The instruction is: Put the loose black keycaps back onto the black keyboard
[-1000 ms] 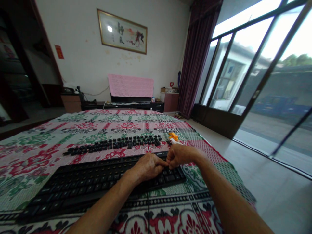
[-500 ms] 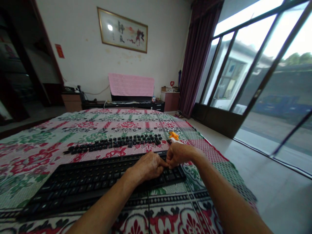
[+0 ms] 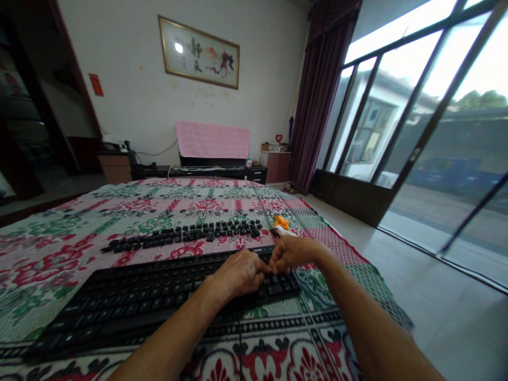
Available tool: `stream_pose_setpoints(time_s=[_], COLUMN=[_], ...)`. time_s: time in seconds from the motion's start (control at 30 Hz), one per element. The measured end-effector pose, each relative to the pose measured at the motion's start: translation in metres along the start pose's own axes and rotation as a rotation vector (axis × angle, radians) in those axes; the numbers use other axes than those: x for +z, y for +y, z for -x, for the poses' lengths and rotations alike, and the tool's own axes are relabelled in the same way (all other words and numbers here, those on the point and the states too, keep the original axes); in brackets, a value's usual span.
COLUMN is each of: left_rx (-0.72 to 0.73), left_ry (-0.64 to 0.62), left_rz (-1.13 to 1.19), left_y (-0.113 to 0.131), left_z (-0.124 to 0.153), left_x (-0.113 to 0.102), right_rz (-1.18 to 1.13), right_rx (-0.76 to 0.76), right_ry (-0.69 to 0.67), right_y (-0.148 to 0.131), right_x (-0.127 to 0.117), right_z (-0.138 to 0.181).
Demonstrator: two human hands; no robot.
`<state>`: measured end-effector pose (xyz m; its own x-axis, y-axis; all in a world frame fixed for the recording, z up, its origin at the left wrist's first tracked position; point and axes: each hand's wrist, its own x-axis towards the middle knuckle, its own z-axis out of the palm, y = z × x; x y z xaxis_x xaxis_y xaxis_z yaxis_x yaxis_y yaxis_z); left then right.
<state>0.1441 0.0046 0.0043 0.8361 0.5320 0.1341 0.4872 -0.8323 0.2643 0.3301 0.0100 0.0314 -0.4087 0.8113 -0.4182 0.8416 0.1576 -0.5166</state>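
A black keyboard (image 3: 130,296) lies across the patterned tablecloth (image 3: 59,238) in front of me. My left hand (image 3: 238,275) rests curled on the keyboard's right part, its fingertips pinched. My right hand (image 3: 293,254) is a loose fist right beside it, thumb and forefinger pinched at the keys near the right end. The two hands touch at the fingertips. Whatever they pinch is too small to make out. Behind the keyboard a row of loose black keycaps (image 3: 186,233) lies on the cloth.
A small orange and white object (image 3: 282,224) lies just beyond my right hand. The keyboard's cable (image 3: 240,344) runs toward me. The table's right edge drops to a tiled floor (image 3: 436,307) beside tall windows. A low cabinet (image 3: 198,172) stands at the far wall.
Both hands have stayed pinched at the keyboard's right end. Only the view shifts slightly.
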Motion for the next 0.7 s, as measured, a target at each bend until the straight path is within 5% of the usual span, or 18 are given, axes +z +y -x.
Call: stream_pose_setpoints(time_s=[0.7], left_rx=[-0.025], left_ry=[-0.020], left_rz=[0.009], left_y=[-0.004], left_z=[-0.003], left_x=[0.005], right_rz=[0.021], right_rx=[0.124], right_ry=[-0.011], right_y=[-0.006], right_x=[0.001], right_z=[-0.004])
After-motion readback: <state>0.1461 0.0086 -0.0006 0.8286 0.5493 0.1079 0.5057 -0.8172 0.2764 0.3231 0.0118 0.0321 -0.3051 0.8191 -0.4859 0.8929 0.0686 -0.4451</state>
